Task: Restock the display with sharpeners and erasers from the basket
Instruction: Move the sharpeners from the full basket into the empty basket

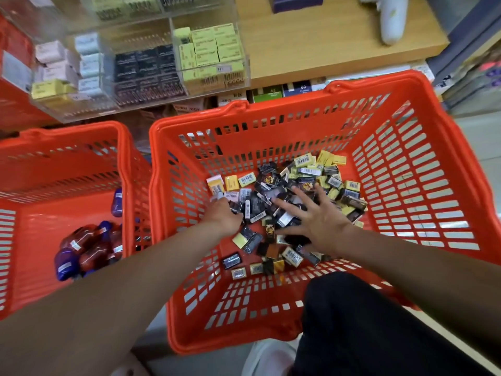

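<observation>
An orange basket (406,147) in front of me holds a pile of several small erasers (311,175) in black, yellow and pale wrappers. My left hand (225,215) is inside it at the left of the pile, fingers curled around a few small pale erasers (217,192). My right hand (314,213) lies over the middle of the pile, fingers spread and straight, touching the black packs. The clear acrylic display (238,63) stands on the shelf above, its compartments holding yellow, black and pale eraser stacks.
A second orange basket (54,169) at the left holds several red and blue sharpeners (86,245). A wooden shelf top (325,44) lies to the right of the display, with a white object (390,20) on it. My dark trouser knee (366,321) overlaps the basket's near rim.
</observation>
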